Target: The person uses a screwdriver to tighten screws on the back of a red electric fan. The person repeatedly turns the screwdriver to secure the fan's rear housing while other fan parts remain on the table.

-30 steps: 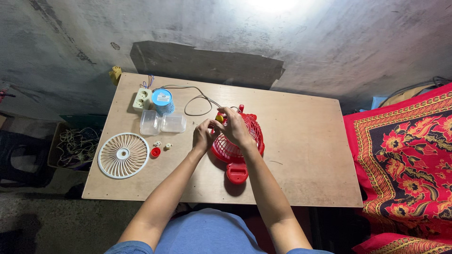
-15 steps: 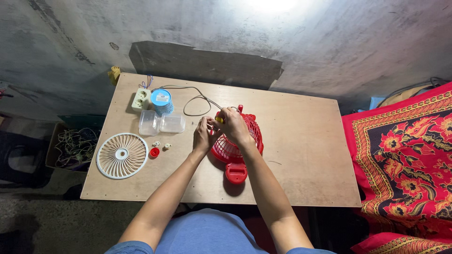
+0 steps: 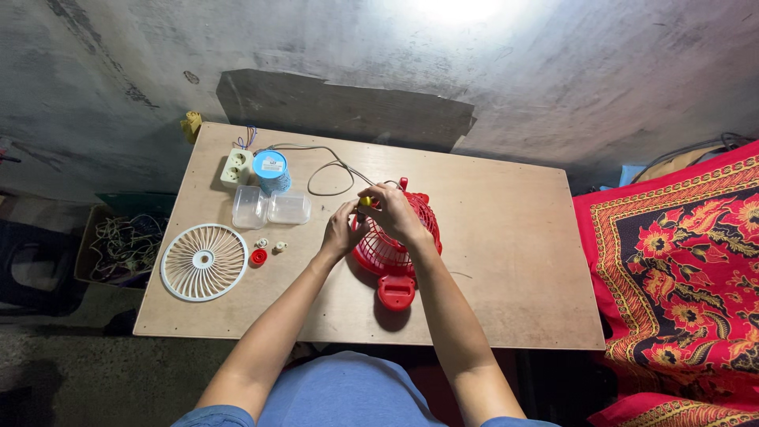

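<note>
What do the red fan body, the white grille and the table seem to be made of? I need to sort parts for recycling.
Red fan body: looks like moulded plastic, uniform glossy colour, thin cage ribs.
White grille: probably plastic too, matte, fine evenly moulded spokes.
Table: seems to be plywood or a similar board, tan, dull, faintly grained, with thin edges.

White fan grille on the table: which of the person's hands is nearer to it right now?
Left. The left hand is at the red fan, on the side facing the white fan grille; the right hand lies farther right, over the fan.
</note>
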